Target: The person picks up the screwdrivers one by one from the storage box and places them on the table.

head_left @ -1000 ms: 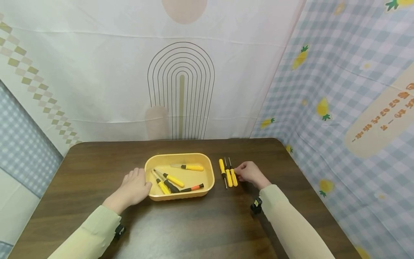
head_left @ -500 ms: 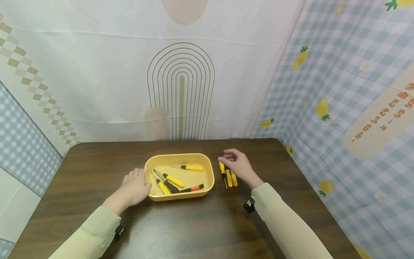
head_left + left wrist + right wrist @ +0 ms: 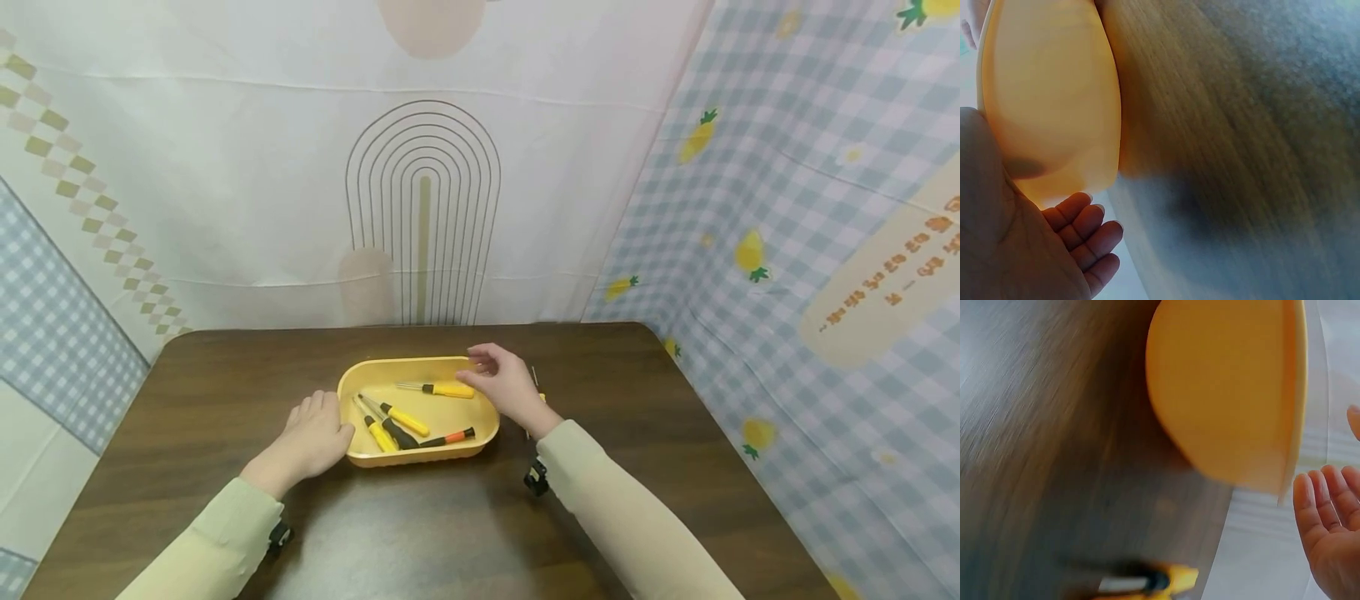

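At the left end of the yellow plastic tray (image 3: 420, 457), my left hand (image 3: 306, 433) rests over the rim, its fingers relaxed against the end wall in the left wrist view. My right hand (image 3: 508, 385) hovers over the tray's right rim. Thumb and fingers are apart with nothing between them, as the right wrist view shows. Closest to its fingertips lies a yellow-handled screwdriver (image 3: 453, 390) inside the tray. Several others lie at the tray's left and front, among them a black-handled screwdriver (image 3: 401, 434) and one with an orange and black handle (image 3: 454, 436).
Right of the tray, screwdrivers (image 3: 1179, 579) with yellow handles lie on the dark wooden table (image 3: 405, 525), mostly hidden by my right hand and wrist in the head view. A white patterned cloth (image 3: 285, 192) hangs behind the table, and a blue checked cloth (image 3: 810, 250) at the right.
My right hand has moved left from beside the row of screwdrivers, across them, to above the tray's right rim. The left hand and the tray have stayed in place.
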A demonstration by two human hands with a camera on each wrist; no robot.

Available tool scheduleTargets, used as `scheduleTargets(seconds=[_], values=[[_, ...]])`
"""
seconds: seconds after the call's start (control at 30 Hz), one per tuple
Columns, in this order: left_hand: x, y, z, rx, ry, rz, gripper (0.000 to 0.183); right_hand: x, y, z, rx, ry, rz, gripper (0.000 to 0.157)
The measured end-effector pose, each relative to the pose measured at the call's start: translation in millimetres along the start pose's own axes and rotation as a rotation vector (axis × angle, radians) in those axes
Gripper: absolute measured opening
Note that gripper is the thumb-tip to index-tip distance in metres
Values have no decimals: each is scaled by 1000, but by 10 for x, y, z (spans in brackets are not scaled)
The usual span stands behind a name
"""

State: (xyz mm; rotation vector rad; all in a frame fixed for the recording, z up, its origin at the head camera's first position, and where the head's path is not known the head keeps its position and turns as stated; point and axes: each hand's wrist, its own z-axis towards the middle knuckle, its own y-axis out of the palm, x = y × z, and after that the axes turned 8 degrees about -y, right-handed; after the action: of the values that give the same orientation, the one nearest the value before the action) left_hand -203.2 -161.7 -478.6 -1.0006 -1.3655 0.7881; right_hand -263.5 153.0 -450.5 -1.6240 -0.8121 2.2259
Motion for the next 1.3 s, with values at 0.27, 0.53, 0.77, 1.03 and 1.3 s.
scheduleTargets(seconds=[0.27,0.53,0.77,1.03,1.3], values=[[-10,7,-1,-2,3,-8,30,-79,298,97,-96,11,-7,57],[-12,11,-2,5,3,3,30,-92,444,135,-178,41,-49,54],[-10,10,5,-4,-4,10,31,-84,518,163,-206,70,-101,54],[23,-44,-5,47,23,69,44,-79,538,139,-277,62,-164,55],[33,-80,22,76,36,67,47,-93,548,133,-308,56,-190,52]])
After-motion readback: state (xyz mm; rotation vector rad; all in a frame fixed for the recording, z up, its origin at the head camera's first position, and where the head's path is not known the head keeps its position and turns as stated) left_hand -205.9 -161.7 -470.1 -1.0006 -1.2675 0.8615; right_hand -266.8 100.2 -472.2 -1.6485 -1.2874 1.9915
